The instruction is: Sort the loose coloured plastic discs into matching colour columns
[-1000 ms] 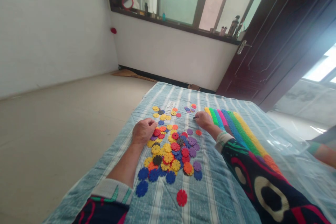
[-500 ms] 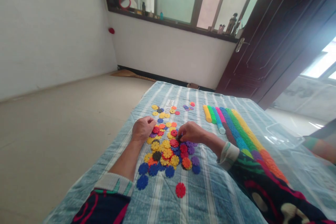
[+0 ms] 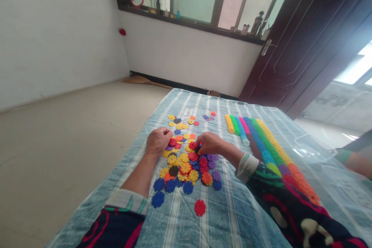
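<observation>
Notched plastic discs (image 3: 185,168) in yellow, red, blue, orange, purple and black lie in a loose pile on a striped blue-grey cloth (image 3: 174,224). My left hand (image 3: 158,141) is at the pile's left edge, fingers curled together; whatever they hold is hidden. Over the right side of the pile, my right hand (image 3: 212,143) has its fingertips pinched on a black disc (image 3: 198,149). Beside it lie purple discs (image 3: 215,175). A single red disc (image 3: 200,207) lies apart near the front, and a blue disc (image 3: 157,199) at the front left.
Long rows of stacked discs (image 3: 271,143), sorted by colour, lie on the right. Clear plastic containers (image 3: 316,148) stand beyond them. At the right edge a blurred limb (image 3: 356,164) of another person shows. Smaller groups of discs (image 3: 209,117) lie farther back.
My right hand has shifted slightly up and left, with the black disc at its fingertips. My left hand stays almost in place.
</observation>
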Demonstrator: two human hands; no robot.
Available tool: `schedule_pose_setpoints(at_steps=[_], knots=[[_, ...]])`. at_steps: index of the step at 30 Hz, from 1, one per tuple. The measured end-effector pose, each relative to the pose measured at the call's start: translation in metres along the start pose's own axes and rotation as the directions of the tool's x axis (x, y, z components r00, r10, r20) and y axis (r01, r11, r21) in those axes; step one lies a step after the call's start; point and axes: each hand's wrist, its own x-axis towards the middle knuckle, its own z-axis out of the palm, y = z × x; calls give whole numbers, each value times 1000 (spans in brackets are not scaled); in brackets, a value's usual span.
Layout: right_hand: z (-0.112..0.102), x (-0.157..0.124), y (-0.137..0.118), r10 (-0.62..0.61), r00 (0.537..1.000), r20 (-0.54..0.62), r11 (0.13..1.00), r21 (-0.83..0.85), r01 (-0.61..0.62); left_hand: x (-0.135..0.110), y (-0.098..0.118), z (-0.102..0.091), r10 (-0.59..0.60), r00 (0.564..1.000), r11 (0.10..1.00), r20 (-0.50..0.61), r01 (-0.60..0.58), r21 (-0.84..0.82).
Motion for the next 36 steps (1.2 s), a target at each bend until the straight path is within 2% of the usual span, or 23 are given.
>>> schedule_pose_setpoints(at_steps=[12,16,19,25,29,36], knots=[[1,-15,-3,-5,994,-113,1000,28,8,5,-3,2,9,1000,1000,-5,-9,24],[-15,-32,10,10,992,-122,1000,14,-9,5,-2,0,10,1000,1000,-7,-10,24],[-23,-50,26,68,990,-126,996,-49,-75,4,0,-1,0,1000,1000,-9,0,19],[-8,-77,36,159,985,-66,963,-211,-169,7,1,-3,-6,1000,999,-4,6,34],[-1,-79,30,144,988,-48,950,-274,-152,8,4,-6,-31,999,999,9,31,42],[-2,-84,25,92,995,-28,945,-312,-96,10,9,-10,-90,995,994,36,87,64]])
